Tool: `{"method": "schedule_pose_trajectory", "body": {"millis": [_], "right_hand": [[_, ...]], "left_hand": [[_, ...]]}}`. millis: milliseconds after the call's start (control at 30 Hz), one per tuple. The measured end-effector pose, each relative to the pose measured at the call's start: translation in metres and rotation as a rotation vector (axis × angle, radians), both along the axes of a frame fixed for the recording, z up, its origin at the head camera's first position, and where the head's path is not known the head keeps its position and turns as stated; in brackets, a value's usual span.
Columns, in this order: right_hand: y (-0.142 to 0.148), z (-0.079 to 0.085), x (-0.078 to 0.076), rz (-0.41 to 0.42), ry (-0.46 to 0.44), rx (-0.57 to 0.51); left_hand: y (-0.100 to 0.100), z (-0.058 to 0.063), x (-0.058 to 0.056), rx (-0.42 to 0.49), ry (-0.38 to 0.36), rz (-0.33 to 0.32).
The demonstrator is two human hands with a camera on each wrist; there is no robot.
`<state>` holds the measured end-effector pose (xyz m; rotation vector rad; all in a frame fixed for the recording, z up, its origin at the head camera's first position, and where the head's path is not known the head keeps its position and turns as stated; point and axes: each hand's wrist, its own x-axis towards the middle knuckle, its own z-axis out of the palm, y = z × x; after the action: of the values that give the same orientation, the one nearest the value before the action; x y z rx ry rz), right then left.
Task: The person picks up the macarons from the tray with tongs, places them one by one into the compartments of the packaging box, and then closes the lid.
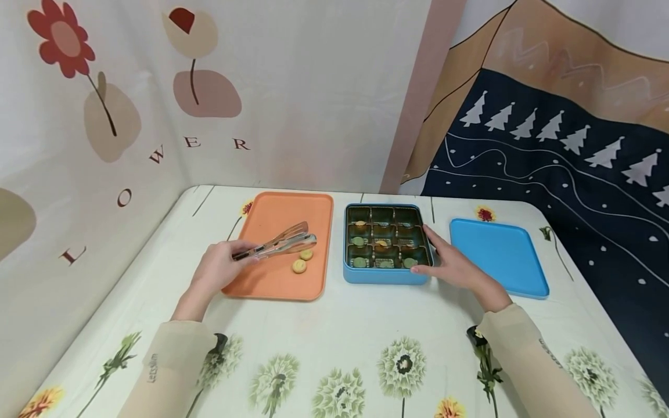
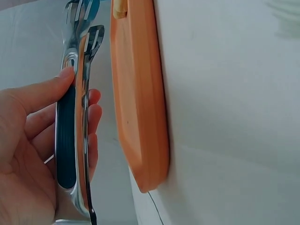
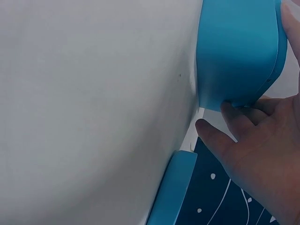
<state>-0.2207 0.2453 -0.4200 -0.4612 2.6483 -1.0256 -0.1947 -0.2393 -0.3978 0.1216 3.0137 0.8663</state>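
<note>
My left hand [image 1: 216,268] holds metal serving tongs [image 1: 282,241] by their dark-gripped handles, thumb on one side and fingers on the other. The tongs' slotted ends are apart, with nothing between them, above an orange tray [image 1: 261,212]. Two round yellow cookies [image 1: 299,266] lie on that tray, below the tongs. My right hand [image 1: 452,261] rests on the right side of a blue box [image 1: 384,277], its thumb at the near right rim and its fingers fairly straight along the wall. A dark insert with several compartments fills the box; green and orange pieces [image 1: 358,241] sit in several of them.
A flat blue lid [image 1: 499,255] lies to the right of the box, close to my right forearm. Flower-printed white cloth [image 1: 334,331] covers the table. Printed curtains [image 1: 313,116] stand behind the table and on both sides.
</note>
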Motion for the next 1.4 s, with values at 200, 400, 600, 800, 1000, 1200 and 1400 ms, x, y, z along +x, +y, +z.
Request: {"method": "schedule_pose_trajectory", "body": {"millis": [200, 400, 600, 800, 1000, 1200, 1400], "right_hand": [[0.0, 0.0, -0.001, 0.003, 0.001, -0.003], [0.001, -0.001, -0.001, 0.003, 0.002, -0.004], [0.001, 0.0, -0.001, -0.006, 0.002, 0.004], [0.001, -0.001, 0.0, -0.006, -0.004, -0.003], [-0.001, 0.0, 0.001, -0.005, -0.001, -0.015], [0.0, 0.0, 0.001, -0.016, -0.008, -0.007], [0.001, -0.001, 0.0, -0.023, -0.017, -0.01]], "left_hand": [[-0.002, -0.003, 0.003, 0.001, -0.009, -0.024], [-0.004, -0.006, 0.002, -0.016, -0.025, -0.03], [-0.002, -0.008, -0.003, -0.046, -0.031, -0.017], [-0.001, -0.009, -0.004, -0.063, -0.011, -0.009], [-0.001, -0.01, -0.005, -0.056, -0.005, 0.012], [0.0, -0.007, -0.007, -0.037, 0.013, 0.028], [0.007, -0.001, -0.013, -0.011, 0.031, 0.04]]}}
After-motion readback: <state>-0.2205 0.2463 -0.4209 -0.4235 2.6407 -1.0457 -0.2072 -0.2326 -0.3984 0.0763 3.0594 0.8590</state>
